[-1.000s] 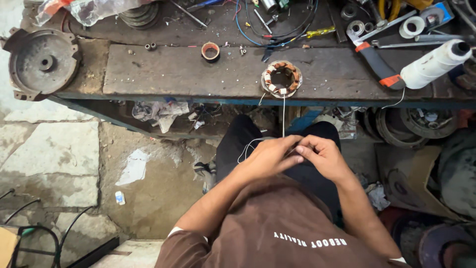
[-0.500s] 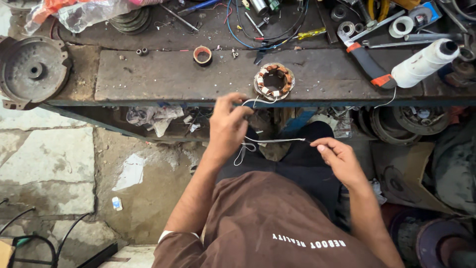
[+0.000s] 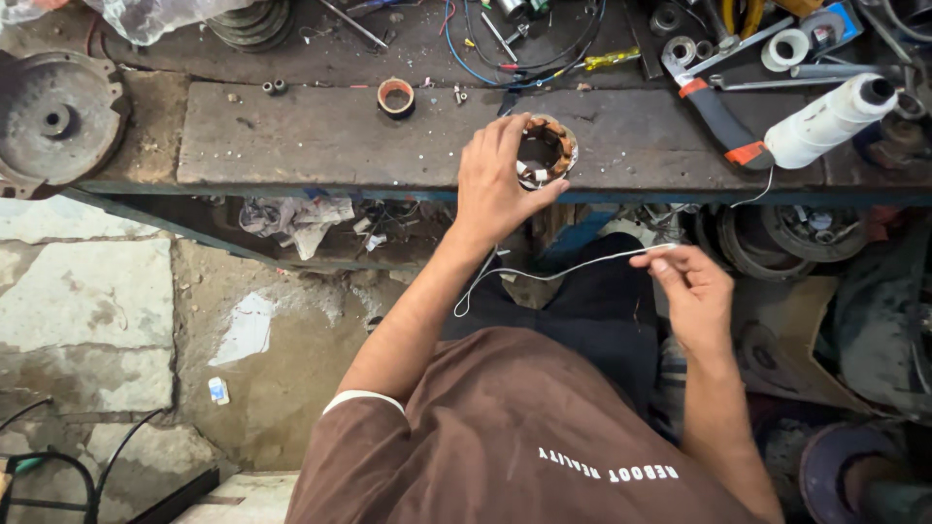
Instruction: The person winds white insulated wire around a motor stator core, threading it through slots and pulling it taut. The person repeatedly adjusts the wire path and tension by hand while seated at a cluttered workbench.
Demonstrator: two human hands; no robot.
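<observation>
A round motor stator (image 3: 547,148) with copper windings sits near the front edge of the dark workbench (image 3: 291,146). My left hand (image 3: 500,182) grips it from the left side, fingers wrapped around its rim. My right hand (image 3: 691,291) hovers over my lap to the right and pinches a thin white string (image 3: 573,271). The string runs from that hand leftward under my left wrist, with a loose end dangling. A white spool of thread (image 3: 825,121) lies on the bench at the right, its thread hanging off the edge.
Pliers with red-and-black handles (image 3: 716,109), a small tape ring (image 3: 395,96), blue wires (image 3: 505,58) and a roll of white tape (image 3: 784,49) litter the bench. A grey round motor cover (image 3: 53,121) sits at far left. Scrap parts fill the shelf below; stone floor lies left.
My hands parted from my lap. The left hand rose to the bench and closed on the stator; the right hand moved right, keeping the string.
</observation>
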